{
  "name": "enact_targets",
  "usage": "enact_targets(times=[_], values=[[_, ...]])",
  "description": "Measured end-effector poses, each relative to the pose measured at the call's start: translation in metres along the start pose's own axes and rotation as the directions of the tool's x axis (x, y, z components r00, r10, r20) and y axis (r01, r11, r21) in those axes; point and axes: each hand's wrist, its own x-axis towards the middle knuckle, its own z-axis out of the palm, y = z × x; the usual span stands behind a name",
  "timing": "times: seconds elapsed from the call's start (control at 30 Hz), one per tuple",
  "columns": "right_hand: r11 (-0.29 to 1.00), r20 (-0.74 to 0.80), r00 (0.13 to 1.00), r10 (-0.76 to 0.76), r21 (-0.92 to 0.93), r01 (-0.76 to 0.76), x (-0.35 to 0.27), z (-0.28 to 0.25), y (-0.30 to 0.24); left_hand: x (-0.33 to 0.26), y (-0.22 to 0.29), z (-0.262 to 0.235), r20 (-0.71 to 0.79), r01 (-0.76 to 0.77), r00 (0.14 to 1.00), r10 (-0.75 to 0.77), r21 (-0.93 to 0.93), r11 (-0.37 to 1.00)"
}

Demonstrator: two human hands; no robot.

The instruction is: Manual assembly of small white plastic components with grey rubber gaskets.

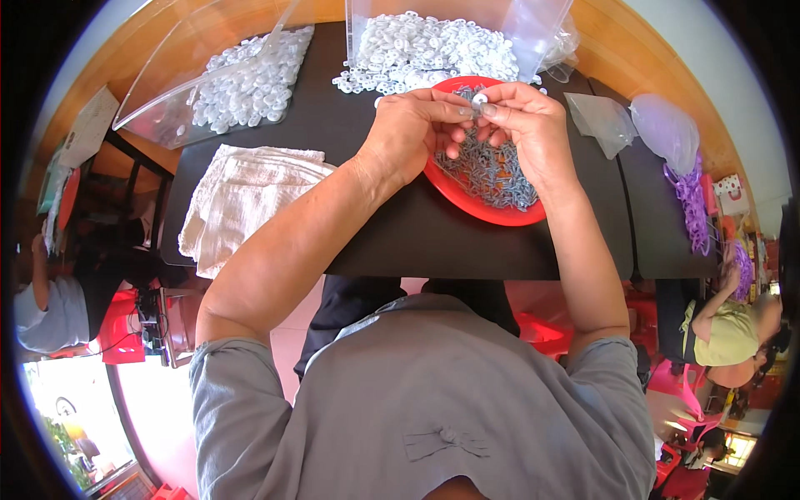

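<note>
Above a red bowl (497, 217) my two hands meet at their fingertips. My left hand (402, 133) is closed in a pinch, and so is my right hand (535, 125), both on one small white plastic clip (479, 99) with a rounded end. Whether a nail is also between the fingers, I cannot tell. Grey metal nails (492, 179) fill the bowl, partly hidden by my hands. Just beyond lies a heap of similar white clips (429, 52), spilling from a clear plastic bag (537, 29).
At the far left another clear bag (250, 83) holds white pieces. A folded cream cloth (242, 196) lies on the dark table (383, 237). To the right are clear bags (600, 121) and a purple net (690, 208). Other people sit at both sides, apart from my hands.
</note>
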Motion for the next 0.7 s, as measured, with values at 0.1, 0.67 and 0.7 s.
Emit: enact_targets(times=[0.1, 0.67, 0.7], values=[[0.999, -0.013, 1.0, -0.023, 0.031, 0.023, 0.001, -0.005, 0.001, 0.002, -0.002, -0.003, -0.015, -0.023, 1.0, 0.024, 0.024, 0.999], [0.989, 0.086, 0.994, -0.07, 0.132, 0.059, 0.003, -0.019, -0.002, 0.007, -0.005, -0.006, 0.106, 0.008, 0.994, -0.013, 0.04, 0.999], [0.989, 0.088, 0.994, -0.071, 0.134, 0.059, 0.003, -0.019, -0.002, 0.007, -0.005, -0.006, 0.092, 0.024, 0.995, -0.028, 0.046, 0.999]])
